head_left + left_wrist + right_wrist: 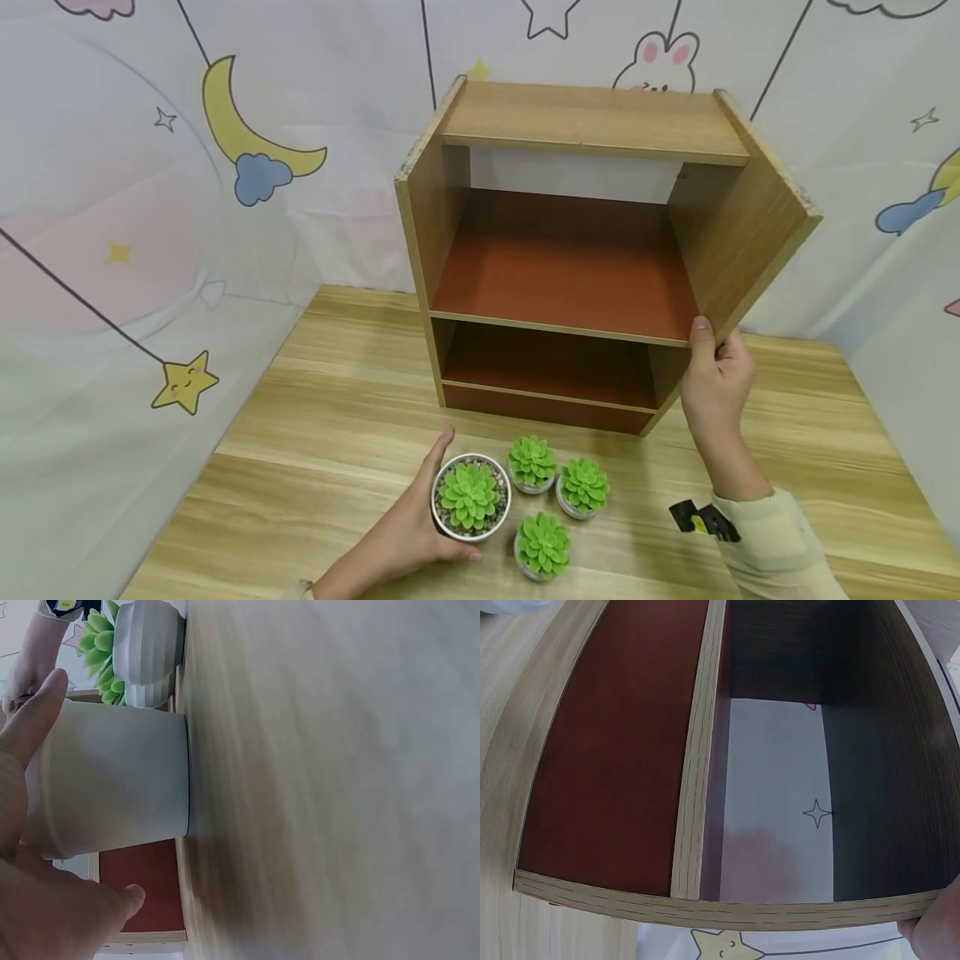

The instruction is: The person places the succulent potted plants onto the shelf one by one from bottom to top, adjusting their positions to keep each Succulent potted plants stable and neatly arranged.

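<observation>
A white round pot with a green succulent (468, 497) and pebbles stands on the table. My left hand (408, 529) is beside it, with thumb and fingers spread straight around its left side. In the left wrist view the white pot (120, 776) stands between the spread fingers, and one outstretched digit is apart from its wall. My right hand (720, 375) grips the right side panel of a small wooden shelf unit (562, 333), its thumb on the front edge near the middle board. In the right wrist view part of the right hand (939, 930) shows at the panel's edge.
Three smaller potted succulents stand right of the big pot: one (532, 461) nearest the shelf, another (583, 486) to its right, a third (542, 546) closer to me. A printed curtain (360, 100) hangs behind the wooden table (300, 467).
</observation>
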Action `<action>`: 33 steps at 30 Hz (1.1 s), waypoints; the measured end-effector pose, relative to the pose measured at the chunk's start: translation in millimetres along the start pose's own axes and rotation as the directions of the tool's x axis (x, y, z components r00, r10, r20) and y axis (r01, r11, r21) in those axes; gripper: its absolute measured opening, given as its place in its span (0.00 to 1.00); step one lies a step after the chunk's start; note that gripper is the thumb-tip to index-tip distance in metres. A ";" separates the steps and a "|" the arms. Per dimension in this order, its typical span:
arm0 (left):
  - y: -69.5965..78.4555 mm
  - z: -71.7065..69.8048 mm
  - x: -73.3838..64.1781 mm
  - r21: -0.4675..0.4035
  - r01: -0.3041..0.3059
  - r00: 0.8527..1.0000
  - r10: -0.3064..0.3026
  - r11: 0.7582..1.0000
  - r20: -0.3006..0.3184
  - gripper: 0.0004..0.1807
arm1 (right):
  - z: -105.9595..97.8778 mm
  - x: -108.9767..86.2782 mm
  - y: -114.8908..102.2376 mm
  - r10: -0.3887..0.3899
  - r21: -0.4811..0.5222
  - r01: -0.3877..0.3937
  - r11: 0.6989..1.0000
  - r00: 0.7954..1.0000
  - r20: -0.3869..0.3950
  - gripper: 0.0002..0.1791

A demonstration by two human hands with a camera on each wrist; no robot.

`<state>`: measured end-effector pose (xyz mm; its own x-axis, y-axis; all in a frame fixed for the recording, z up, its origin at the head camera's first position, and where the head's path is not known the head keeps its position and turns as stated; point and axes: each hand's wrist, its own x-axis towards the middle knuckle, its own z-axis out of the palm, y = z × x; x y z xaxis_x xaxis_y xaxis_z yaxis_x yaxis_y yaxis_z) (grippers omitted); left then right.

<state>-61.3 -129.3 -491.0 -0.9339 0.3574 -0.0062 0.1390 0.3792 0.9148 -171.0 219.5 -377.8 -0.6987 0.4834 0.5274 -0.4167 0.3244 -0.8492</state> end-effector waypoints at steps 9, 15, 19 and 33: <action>-2.5 1.9 -1.9 0.010 0.019 1.000 -0.020 1.000 0.012 0.79 | 0.8 -0.2 0.9 -0.013 0.016 0.014 1.000 1.000 -0.002 0.15; -2.7 2.0 -1.9 -0.043 0.021 0.999 -0.020 0.999 0.027 0.75 | 1.0 -0.4 2.1 -0.011 0.023 0.011 1.000 1.000 0.003 0.15; -2.7 2.7 -1.1 -0.077 0.018 0.999 -0.016 0.997 0.033 0.72 | 0.6 -0.4 2.0 -0.005 0.015 0.005 1.000 1.000 0.002 0.16; -4.6 6.0 -1.7 -0.151 -0.003 1.000 0.006 0.989 0.018 0.65 | -0.7 -0.3 2.8 0.002 0.012 -0.002 1.000 1.000 0.013 0.16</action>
<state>-58.4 -126.6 -497.5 -0.9272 0.3746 -0.0078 0.0909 0.2451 0.9652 -171.5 220.8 -380.4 -0.7070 0.4737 0.5251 -0.4218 0.3135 -0.8508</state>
